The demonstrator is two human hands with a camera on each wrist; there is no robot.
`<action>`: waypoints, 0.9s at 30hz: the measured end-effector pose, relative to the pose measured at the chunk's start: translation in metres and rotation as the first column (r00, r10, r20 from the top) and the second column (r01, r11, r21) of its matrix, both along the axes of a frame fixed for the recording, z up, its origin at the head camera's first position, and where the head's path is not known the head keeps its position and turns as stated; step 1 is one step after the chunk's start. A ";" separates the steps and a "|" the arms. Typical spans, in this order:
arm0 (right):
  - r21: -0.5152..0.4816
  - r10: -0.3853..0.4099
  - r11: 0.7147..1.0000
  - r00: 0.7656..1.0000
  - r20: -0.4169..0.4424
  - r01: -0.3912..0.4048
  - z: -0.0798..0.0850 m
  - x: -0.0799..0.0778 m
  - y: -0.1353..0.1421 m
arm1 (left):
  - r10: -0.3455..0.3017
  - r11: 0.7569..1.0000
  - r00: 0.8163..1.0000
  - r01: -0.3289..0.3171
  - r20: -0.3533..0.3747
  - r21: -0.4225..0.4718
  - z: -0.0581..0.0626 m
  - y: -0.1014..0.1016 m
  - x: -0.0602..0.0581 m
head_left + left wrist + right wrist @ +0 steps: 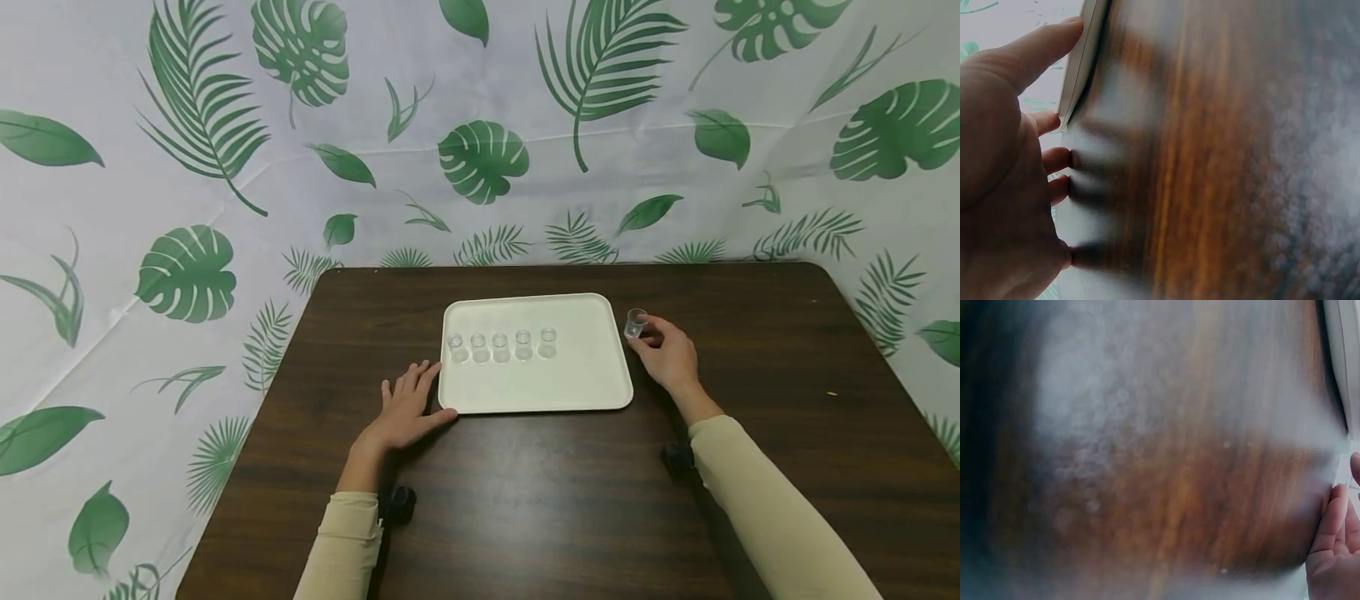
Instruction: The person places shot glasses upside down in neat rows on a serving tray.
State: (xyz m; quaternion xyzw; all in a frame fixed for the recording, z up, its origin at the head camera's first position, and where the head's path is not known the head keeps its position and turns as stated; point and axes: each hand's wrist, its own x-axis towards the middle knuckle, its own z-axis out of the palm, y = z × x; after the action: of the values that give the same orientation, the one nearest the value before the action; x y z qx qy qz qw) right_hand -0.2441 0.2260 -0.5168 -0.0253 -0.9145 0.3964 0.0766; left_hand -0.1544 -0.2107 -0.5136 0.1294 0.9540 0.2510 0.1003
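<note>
A cream rectangular tray (585, 379) lies on the table, with several small clear cups (501, 347) standing in a row from its left side toward the middle. My left hand (405, 412) is spread at the tray's lower left corner, the thumb and forefinger at its edge. In the left wrist view, the thumb lies on the tray's rim (1082, 62) and the other fingertips reach the tabletop. Just off the tray's right edge, my right hand (670, 358) pinches another small clear cup (636, 323) between thumb and fingers, upright with a slight tilt.
The dark wood-grain table (540, 500) extends around the tray on every side. Behind it hangs a white cloth (405, 183) printed with green leaves. A tiny yellow speck (832, 393) lies on the table at the right.
</note>
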 end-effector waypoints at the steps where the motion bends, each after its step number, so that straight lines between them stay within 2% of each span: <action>1: 0.000 -0.002 1.000 1.000 -0.001 0.002 0.000 0.000 0.000 | 0.001 1.000 1.000 -0.001 0.000 0.000 0.000 0.000 0.000; 27: 0.002 -0.033 0.999 0.999 -0.026 0.033 -0.005 0.002 -0.002 | -0.003 1.000 1.000 0.003 0.014 0.007 0.001 -0.001 0.001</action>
State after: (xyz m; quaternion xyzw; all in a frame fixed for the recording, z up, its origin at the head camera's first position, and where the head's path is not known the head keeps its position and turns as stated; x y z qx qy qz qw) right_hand -0.2421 0.2236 -0.5214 -0.0353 -0.9135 0.3941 0.0950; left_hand -0.1532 -0.2117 -0.5127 0.1293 0.9523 0.2550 0.1068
